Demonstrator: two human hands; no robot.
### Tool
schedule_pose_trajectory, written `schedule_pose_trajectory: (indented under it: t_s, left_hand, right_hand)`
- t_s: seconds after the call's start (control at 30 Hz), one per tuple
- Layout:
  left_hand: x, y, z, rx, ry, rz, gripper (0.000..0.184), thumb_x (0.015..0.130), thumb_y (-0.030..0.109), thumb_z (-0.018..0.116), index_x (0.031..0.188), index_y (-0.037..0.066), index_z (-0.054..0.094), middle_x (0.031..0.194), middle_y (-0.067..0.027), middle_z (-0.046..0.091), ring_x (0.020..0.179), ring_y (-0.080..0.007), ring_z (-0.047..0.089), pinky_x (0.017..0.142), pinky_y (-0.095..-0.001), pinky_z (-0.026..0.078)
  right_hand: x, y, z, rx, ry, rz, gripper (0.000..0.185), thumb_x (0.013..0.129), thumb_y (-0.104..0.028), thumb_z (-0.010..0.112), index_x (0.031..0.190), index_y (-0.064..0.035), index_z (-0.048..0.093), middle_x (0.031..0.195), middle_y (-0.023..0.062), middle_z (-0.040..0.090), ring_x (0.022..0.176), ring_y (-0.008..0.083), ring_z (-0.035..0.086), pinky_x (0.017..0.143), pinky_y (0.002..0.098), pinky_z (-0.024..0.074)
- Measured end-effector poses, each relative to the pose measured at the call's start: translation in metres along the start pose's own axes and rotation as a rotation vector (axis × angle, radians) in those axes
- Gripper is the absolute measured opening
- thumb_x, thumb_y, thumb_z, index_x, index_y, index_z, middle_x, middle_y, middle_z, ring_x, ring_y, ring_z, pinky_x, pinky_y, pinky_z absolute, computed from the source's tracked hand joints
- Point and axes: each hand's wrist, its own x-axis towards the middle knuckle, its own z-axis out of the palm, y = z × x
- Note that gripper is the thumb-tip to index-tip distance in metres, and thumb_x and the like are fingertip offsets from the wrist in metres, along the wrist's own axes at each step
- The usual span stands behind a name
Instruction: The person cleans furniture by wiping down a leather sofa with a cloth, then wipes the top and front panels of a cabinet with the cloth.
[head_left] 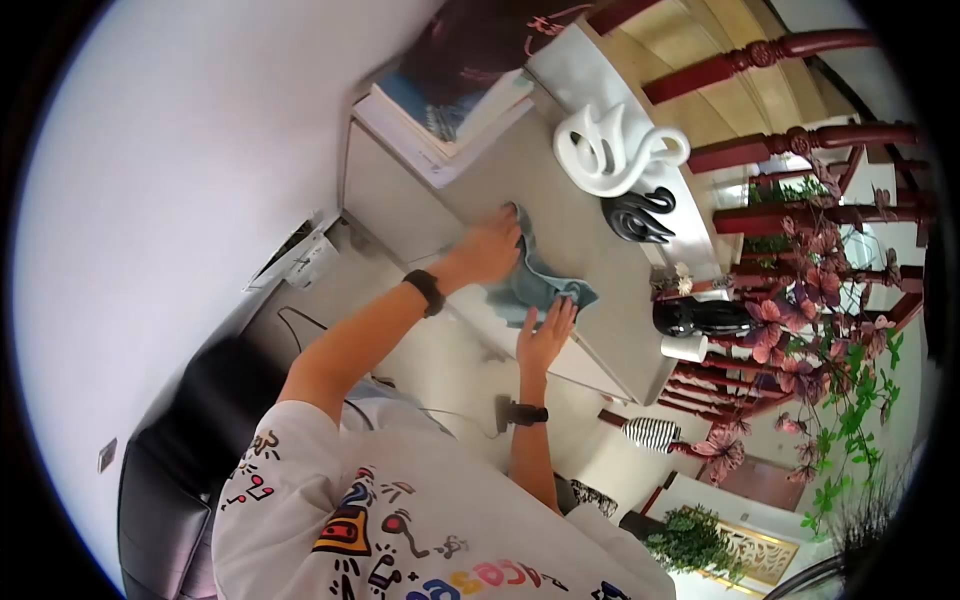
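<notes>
A blue-grey cloth (540, 284) lies bunched and folded across the front edge of a light cabinet top (590, 262), part of it hanging over the front. My left hand (490, 246), slightly blurred, is closed on the cloth's far-left end, with a black band on its wrist. On the cloth's near-right end rests my right hand (546, 336), fingers stretched and apart, thumb separate. It also wears a dark wrist strap. The undersides of both hands are hidden.
Stacked books (440, 130) with a dark bag (490, 45) stand at the cabinet's left end. Behind the cloth are a white sculpture (600, 155), a black swan figure (635, 215) and a black vase (690, 317). A black chair (180, 480) sits lower left; red balusters (750, 150) line the right.
</notes>
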Motion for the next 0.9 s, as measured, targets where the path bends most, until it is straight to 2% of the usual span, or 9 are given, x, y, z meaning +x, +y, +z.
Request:
schedule_pose_trajectory:
  t_s: [0.03, 0.07, 0.27, 0.4, 0.5, 0.6, 0.7, 0.8, 0.9]
  left_hand:
    - [0.004, 0.002, -0.002, 0.034, -0.009, -0.008, 0.052, 0.089, 0.027, 0.06, 0.126, -0.009, 0.053, 0.141, -0.0285, 0.049, 0.138, -0.0389, 0.041, 0.117, -0.0456, 0.03]
    - [0.009, -0.002, -0.005, 0.074, -0.018, -0.015, 0.052, 0.092, 0.027, 0.059, 0.127, -0.009, 0.052, 0.141, -0.0291, 0.049, 0.138, -0.0393, 0.041, 0.117, -0.0461, 0.03]
    - [0.057, -0.044, 0.025, 0.372, 0.051, -0.036, 0.054, 0.096, 0.028, 0.054, 0.13, -0.013, 0.048, 0.143, -0.032, 0.046, 0.138, -0.043, 0.039, 0.117, -0.0499, 0.027]
    - [0.103, -0.059, 0.023, 0.478, -0.015, -0.066, 0.055, 0.098, 0.026, 0.05, 0.135, -0.014, 0.044, 0.148, -0.033, 0.04, 0.142, -0.0435, 0.033, 0.12, -0.0507, 0.023]
    - [0.122, -0.064, 0.03, 0.396, 0.034, -0.081, 0.055, 0.099, 0.025, 0.048, 0.137, -0.014, 0.041, 0.151, -0.0335, 0.034, 0.146, -0.0433, 0.028, 0.121, -0.0521, 0.019]
    - [0.137, -0.064, 0.038, 0.321, -0.049, -0.165, 0.055, 0.099, 0.023, 0.047, 0.14, -0.013, 0.039, 0.153, -0.033, 0.032, 0.147, -0.0429, 0.024, 0.121, -0.0534, 0.018]
    - [0.138, -0.062, 0.051, 0.448, 0.286, -0.086, 0.043, 0.09, 0.017, 0.051, 0.125, -0.008, 0.056, 0.142, -0.0288, 0.047, 0.135, -0.0448, 0.041, 0.114, -0.0538, 0.028]
    - [0.136, -0.049, 0.043, 0.6, 0.15, -0.11, 0.05, 0.09, 0.021, 0.054, 0.131, -0.008, 0.053, 0.144, -0.0285, 0.046, 0.138, -0.0447, 0.038, 0.115, -0.0564, 0.027]
    - [0.132, -0.031, 0.009, 0.501, -0.257, -0.143, 0.054, 0.101, 0.024, 0.047, 0.144, -0.008, 0.039, 0.155, -0.0279, 0.032, 0.148, -0.0429, 0.023, 0.118, -0.0586, 0.02]
  right_hand:
    - [0.002, -0.005, 0.0, -0.008, -0.045, 0.061, 0.059, 0.096, -0.033, 0.06, 0.14, 0.0048, 0.048, 0.152, 0.0249, 0.04, 0.143, 0.0446, 0.033, 0.115, 0.0584, 0.0279]
    - [0.008, -0.004, 0.001, -0.018, -0.13, 0.123, 0.067, 0.101, -0.046, 0.051, 0.144, 0.0044, 0.045, 0.156, 0.0275, 0.034, 0.145, 0.0463, 0.029, 0.116, 0.0564, 0.0266]
    - [0.085, -0.002, 0.023, -0.07, -0.195, 0.157, 0.077, 0.095, -0.052, 0.058, 0.145, 0.0045, 0.042, 0.155, 0.0279, 0.034, 0.144, 0.0493, 0.029, 0.115, 0.0557, 0.029]
    - [0.14, 0.01, 0.051, -0.085, -0.214, 0.198, 0.08, 0.096, -0.056, 0.053, 0.146, 0.0047, 0.04, 0.156, 0.0289, 0.03, 0.144, 0.0519, 0.025, 0.115, 0.057, 0.0285]
    - [0.164, 0.013, 0.067, -0.116, -0.216, 0.268, 0.078, 0.099, -0.057, 0.046, 0.148, 0.0043, 0.039, 0.159, 0.0279, 0.026, 0.145, 0.0521, 0.022, 0.115, 0.0602, 0.0274]
    - [0.171, 0.012, 0.085, -0.179, -0.201, 0.305, 0.077, 0.101, -0.056, 0.041, 0.15, 0.0033, 0.035, 0.16, 0.0267, 0.023, 0.147, 0.0519, 0.019, 0.114, 0.063, 0.0254]
    - [0.171, 0.012, 0.088, -0.188, -0.228, 0.325, 0.076, 0.103, -0.055, 0.037, 0.152, 0.0021, 0.032, 0.161, 0.0255, 0.022, 0.147, 0.0514, 0.016, 0.116, 0.0631, 0.0224]
    - [0.174, 0.011, 0.082, -0.128, -0.239, 0.373, 0.074, 0.103, -0.055, 0.036, 0.153, -0.0006, 0.03, 0.162, 0.0222, 0.021, 0.15, 0.0474, 0.014, 0.118, 0.0606, 0.0196]
    - [0.177, 0.005, 0.072, -0.125, -0.27, 0.409, 0.072, 0.103, -0.054, 0.036, 0.153, -0.0025, 0.032, 0.162, 0.0208, 0.024, 0.15, 0.0438, 0.018, 0.118, 0.059, 0.0217]
